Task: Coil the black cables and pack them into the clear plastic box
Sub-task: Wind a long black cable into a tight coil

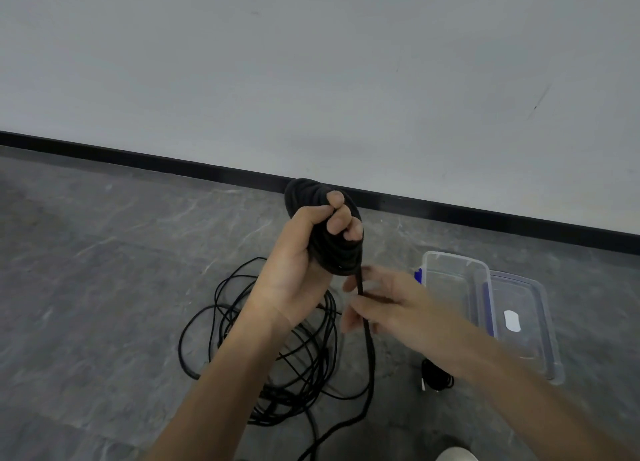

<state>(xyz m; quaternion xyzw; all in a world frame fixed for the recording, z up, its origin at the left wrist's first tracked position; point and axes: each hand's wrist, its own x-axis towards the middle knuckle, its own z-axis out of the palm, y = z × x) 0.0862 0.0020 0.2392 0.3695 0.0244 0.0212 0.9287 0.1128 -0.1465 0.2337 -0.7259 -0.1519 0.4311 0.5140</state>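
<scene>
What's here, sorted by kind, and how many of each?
Black cable lots: 3: coil gripped by the left hand, loose tangle on the floor, small bundle near the clear plastic box
Clear plastic box: 1
Lid: 1
Hands: 2, the right hand holding the coil's trailing strand
Total: 7

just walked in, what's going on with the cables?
A person is winding black cable by hand. The left hand grips a thick wound bundle of black cable, held up off the floor. The right hand, blurred, holds the free strand leading to the bundle. A tangle of loose black cable lies on the grey floor. The clear plastic box sits open with nothing visible inside, its lid beside it, and a small coiled black cable lies nearby.
</scene>
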